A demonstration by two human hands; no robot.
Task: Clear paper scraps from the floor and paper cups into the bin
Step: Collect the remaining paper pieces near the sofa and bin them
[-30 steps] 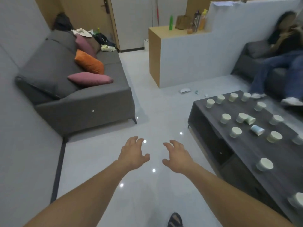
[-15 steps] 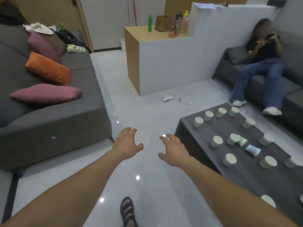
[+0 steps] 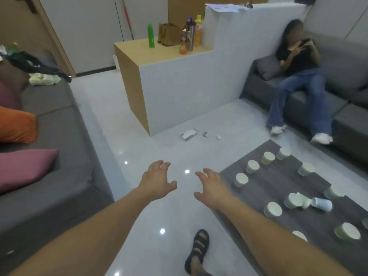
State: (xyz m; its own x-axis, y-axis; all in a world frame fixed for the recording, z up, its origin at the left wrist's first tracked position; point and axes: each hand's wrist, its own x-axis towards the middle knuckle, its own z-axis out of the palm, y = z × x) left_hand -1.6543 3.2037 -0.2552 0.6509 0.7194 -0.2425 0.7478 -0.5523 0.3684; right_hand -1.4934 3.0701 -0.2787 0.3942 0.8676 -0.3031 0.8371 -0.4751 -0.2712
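Over the glossy white floor [image 3: 175, 152], the left hand [image 3: 157, 181] and right hand [image 3: 212, 188] reach forward side by side, both empty, fingers spread and loosely bent. Ahead, paper scraps [image 3: 188, 134] lie on the floor beside a white partition [image 3: 189, 86]. To the right, paper cups [image 3: 241, 179] stand scattered across a dark wood-grain counter [image 3: 278, 182]; a blue cup [image 3: 321, 204] lies on its side.
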